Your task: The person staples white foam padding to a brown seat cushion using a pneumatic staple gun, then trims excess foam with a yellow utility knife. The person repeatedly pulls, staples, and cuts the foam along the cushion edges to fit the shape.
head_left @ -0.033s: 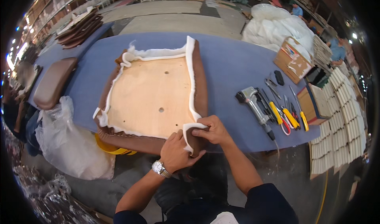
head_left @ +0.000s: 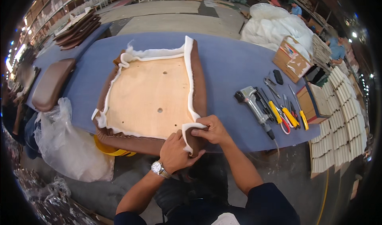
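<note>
Brown leather-like upholstery (head_left: 198, 78) and white padding (head_left: 188, 70) edge a squarish pale wooden panel (head_left: 147, 90) lying on the blue-topped table (head_left: 234, 54), its near right corner hidden by the hands. The right hand (head_left: 213, 130), forearm angled in from lower right, pinches the brown corner flap (head_left: 194, 142) between thumb and fingers; the left hand (head_left: 174, 152), wearing a silver watch (head_left: 157, 168), bends around the near edge, closed on the upholstery, fingertips partly out of sight.

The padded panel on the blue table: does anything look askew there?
At the far left corner of the panel, the white padding bunches into a curl; along the right edge it runs straighter.
</note>
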{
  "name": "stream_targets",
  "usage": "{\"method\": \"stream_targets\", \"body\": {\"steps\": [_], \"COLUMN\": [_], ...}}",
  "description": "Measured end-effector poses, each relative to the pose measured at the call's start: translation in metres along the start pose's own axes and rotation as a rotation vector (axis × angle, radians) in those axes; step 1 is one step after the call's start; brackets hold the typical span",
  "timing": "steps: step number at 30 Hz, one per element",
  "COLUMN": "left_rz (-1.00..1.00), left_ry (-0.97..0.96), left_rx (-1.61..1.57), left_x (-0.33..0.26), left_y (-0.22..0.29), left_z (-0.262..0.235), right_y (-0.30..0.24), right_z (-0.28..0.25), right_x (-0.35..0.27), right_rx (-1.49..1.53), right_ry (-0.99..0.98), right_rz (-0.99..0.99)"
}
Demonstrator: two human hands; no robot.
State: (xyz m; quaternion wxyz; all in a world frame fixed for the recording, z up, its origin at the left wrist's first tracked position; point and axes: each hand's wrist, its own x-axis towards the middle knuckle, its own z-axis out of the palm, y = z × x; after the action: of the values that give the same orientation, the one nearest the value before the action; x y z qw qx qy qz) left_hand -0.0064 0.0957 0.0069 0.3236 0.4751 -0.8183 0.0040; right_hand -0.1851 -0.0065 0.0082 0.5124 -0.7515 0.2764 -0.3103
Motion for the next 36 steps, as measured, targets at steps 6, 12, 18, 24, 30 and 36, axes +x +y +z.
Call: {"method": "stream_targets", "body": {"steps": [6, 12, 18, 24, 30, 36], "left_rz": [-0.031, -0.122, -0.194, -0.286, -0.407, -0.568], "left_ry": [0.055, 0.095, 0.156, 0.255, 0.217, 0.241], "left_rx": [-0.120, -0.186, -0.199, -0.182, -0.221, -0.298], "left_x": [-0.002, -0.026, -0.021, -0.021, -0.026, -0.023], "left_y": [0.000, -0.010, -0.004, -0.004, 0.000, -0.002], "left_z": [0.009, -0.002, 0.001, 0.008, 0.014, 0.011], "right_y": [-0.012, -0.011, 0.051, 0.019, -0.081, -0.083], "right_z": [-0.005, -0.082, -0.164, -0.184, -0.100, 0.012], "right_x": [-0.004, -0.023, -0.072, -0.045, -0.092, -0.165], "right_rx": [-0.002, -0.744, -1.179, -1.033, -0.642, -0.230], "right_ry": [-0.022, 0.503, 0.533, 0.461, 0.547, 0.513], "right_rz": [-0.008, -0.276, 0.350, 0.374, 0.354, 0.333]}}
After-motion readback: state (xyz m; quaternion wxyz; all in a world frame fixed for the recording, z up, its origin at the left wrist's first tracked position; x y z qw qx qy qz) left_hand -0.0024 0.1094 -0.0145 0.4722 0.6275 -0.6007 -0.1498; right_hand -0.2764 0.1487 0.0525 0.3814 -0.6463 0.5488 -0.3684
